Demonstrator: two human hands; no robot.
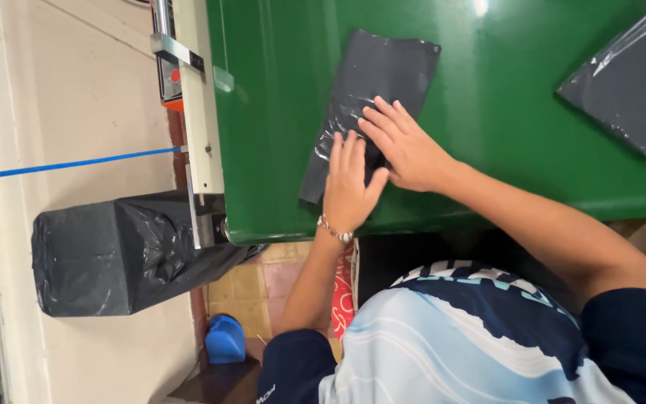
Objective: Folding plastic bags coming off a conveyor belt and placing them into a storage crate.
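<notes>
dark plastic bag (pixel 374 90) under both flat hands, left hand (pixel 348 187), right hand (pixel 405 146)

Dark grey plastic bag (pixel 371 90), glossy, flat, roughly rectangular, lying on the green desk (pixel 502 97) near its front-left corner. Long axis runs diagonally, lower end close to the desk's front edge, upper end farther in. Surface wrinkled and creased around the lower middle, smoother toward the top. Lower part is partly covered by both hands pressing flat on it. Corners at the far end visible and lying flat.
</notes>
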